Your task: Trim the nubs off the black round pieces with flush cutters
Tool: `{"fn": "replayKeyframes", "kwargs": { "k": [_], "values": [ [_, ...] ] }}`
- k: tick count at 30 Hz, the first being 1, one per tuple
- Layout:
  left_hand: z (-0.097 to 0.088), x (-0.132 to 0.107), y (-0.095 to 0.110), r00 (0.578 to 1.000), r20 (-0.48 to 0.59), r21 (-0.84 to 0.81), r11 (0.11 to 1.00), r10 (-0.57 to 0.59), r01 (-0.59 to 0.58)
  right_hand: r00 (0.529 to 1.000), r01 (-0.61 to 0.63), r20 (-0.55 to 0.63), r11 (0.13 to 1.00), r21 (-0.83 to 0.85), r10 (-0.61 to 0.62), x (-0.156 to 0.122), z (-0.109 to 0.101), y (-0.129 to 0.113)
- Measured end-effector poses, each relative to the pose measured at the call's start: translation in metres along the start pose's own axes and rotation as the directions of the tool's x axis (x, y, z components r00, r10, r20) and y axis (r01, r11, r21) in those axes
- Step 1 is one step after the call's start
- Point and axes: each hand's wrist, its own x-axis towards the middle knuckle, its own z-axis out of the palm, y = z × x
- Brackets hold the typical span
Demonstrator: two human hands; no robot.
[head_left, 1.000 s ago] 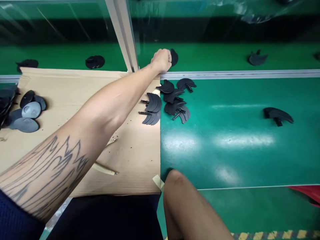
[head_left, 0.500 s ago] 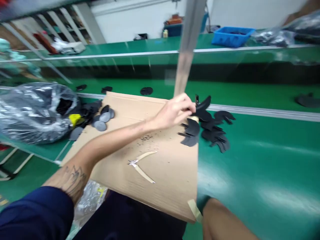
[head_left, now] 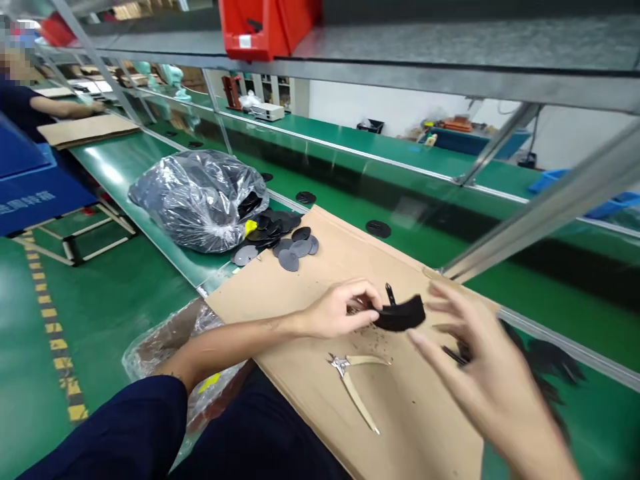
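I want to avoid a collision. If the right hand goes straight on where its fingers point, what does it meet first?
Most likely the black plastic part pinched in the left hand. The open right hand points up and left at it, though the blur leaves the depth uncertain.

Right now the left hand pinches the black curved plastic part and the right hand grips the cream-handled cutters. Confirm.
Not quite: the head view shows the right hand open; the cream-handled cutters lie untouched on the brown cardboard sheet.

Navy short sleeve (head_left: pixel 115 433) (left arm); dark trousers (head_left: pixel 260 440); left hand (head_left: pixel 340 313), right hand (head_left: pixel 480 363) bare.
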Motion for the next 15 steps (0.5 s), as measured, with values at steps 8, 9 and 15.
{"fn": "replayKeyframes", "kwargs": {
  "k": [8,9,15],
  "values": [
    [-0.062,-0.013,-0.018,0.983,0.17,0.563,0.825,-0.064,-0.043,0.95,-0.311,0.085,0.897,0.315,0.299,-0.002,0.061,0.015],
    [-0.077,-0.012,-0.016,0.984,0.11,0.711,0.703,-0.143,0.023,0.934,-0.352,0.07,0.867,0.353,0.351,-0.002,0.063,0.019],
    [-0.132,-0.012,-0.016,0.809,-0.25,0.95,0.028,-0.532,0.312,0.842,-0.482,0.06,0.695,0.533,0.537,-0.013,0.076,0.032]
  ]
}}
